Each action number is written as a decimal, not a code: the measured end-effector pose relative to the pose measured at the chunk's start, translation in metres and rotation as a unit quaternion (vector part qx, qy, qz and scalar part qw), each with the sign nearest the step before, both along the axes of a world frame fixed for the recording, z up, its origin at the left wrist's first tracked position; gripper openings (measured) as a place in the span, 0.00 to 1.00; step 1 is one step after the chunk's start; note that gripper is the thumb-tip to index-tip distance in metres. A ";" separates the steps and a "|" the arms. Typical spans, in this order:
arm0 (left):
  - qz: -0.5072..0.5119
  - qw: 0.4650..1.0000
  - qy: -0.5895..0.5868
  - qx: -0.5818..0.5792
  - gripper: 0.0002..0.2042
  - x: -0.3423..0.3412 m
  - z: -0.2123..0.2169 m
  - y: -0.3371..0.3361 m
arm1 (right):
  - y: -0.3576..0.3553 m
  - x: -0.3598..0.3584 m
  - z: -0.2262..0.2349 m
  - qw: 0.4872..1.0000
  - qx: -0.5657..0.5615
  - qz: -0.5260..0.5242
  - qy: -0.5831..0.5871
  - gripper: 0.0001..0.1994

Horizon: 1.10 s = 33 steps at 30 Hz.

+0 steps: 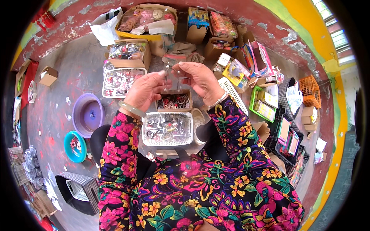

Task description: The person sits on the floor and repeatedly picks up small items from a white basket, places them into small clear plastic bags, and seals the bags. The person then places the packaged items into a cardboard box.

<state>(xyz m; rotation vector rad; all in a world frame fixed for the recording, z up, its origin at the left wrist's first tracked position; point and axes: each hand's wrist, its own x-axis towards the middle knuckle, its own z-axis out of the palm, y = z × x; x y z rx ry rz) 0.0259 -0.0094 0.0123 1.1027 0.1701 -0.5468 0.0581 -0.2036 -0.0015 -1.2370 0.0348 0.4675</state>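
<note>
My left hand (148, 85) and my right hand (203, 80) are raised in front of me, fingers bent in a pinch. Between them is a small clear zip bag (173, 79) with a reddish strip along its top. Thin dark loops with small pale beads show in or against it; which of these cannot be made out. Just below my hands stands a cardboard box (189, 109) with dark and red hair ties. Nearer to me is a white plastic basket (145, 134) full of small bagged pieces.
At the left are a purple basin (79, 115) and a teal basin (68, 148). A white tray (127, 96) of packets lies beyond my left hand. On the right are a green tray (253, 102), black crates (274, 143) and an orange crate (311, 90). Cardboard boxes line the far wall.
</note>
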 end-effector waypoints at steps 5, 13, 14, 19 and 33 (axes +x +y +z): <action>-0.029 0.997 -0.018 0.062 0.10 -0.002 -0.007 -0.002 | -0.003 0.003 0.000 0.998 0.050 0.000 0.028 0.12; -0.015 0.996 -0.038 0.078 0.06 0.001 -0.013 0.000 | -0.002 0.002 0.004 1.000 0.009 0.008 -0.022 0.10; -0.016 0.996 -0.042 0.083 0.06 0.002 -0.013 0.000 | -0.002 0.001 0.004 0.999 0.001 0.007 -0.034 0.10; -0.006 0.995 -0.041 0.088 0.06 -0.001 -0.005 -0.003 | -0.001 -0.001 0.008 0.999 -0.019 -0.023 -0.031 0.10; 0.014 0.987 -0.090 0.134 0.08 -0.002 -0.005 -0.009 | 0.003 -0.002 0.005 0.999 -0.034 0.011 -0.028 0.07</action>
